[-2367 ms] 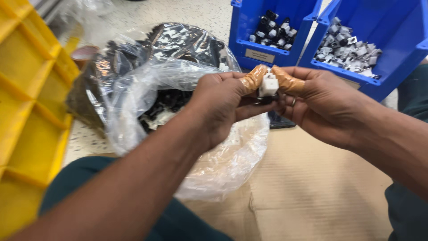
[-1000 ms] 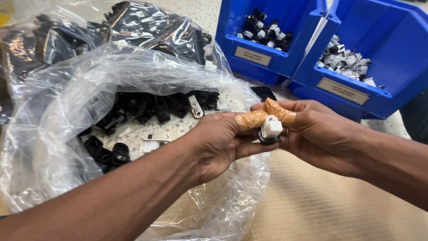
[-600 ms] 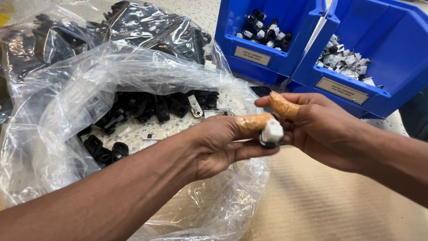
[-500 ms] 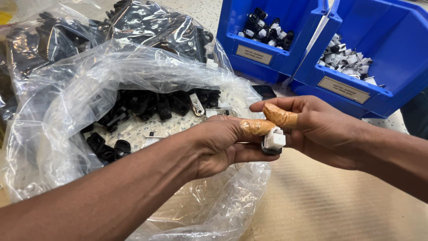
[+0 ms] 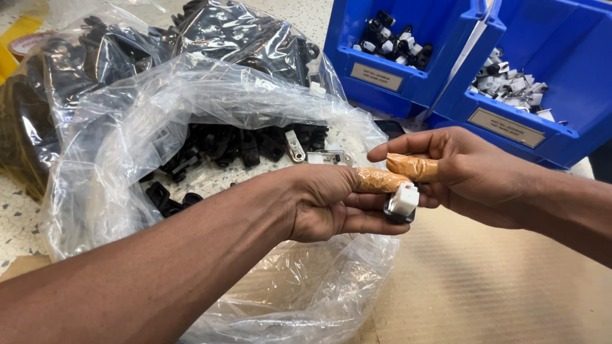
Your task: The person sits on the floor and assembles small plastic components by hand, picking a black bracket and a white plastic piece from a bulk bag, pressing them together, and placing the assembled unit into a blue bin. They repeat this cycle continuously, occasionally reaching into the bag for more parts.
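The small white and black clip point(image 5: 401, 202) sits in the middle of the frame, a bit to the right, pinched between your two hands above the edge of the clear plastic bag point(image 5: 210, 114). Your left hand point(image 5: 331, 204) is curled around it from the left, with a taped thumb pressing on its top, and your right hand point(image 5: 472, 172) closes in from the right, with a taped finger laid just over it. So both hands are closed on this one little part, not spread wide. It could slip out, I think, because it is tiny and smooth and the tape on your fingers may not grip well. If it drops, it may fall into the open bag among the black parts point(image 5: 229, 143) and be hard to find, or bounce onto the brown cardboard point(image 5: 484, 286) on the counter at the lower right. If you press too hard or crooked, the two pieces may pop apart or pinch your skin. The clip looks like a white blocky cap on a darker base below; the base is partly hidden by your fingers, so I cannot tell its full shape. The blue bins point(image 5: 574, 127) at the upper right hold more small parts, well apart from your hands.
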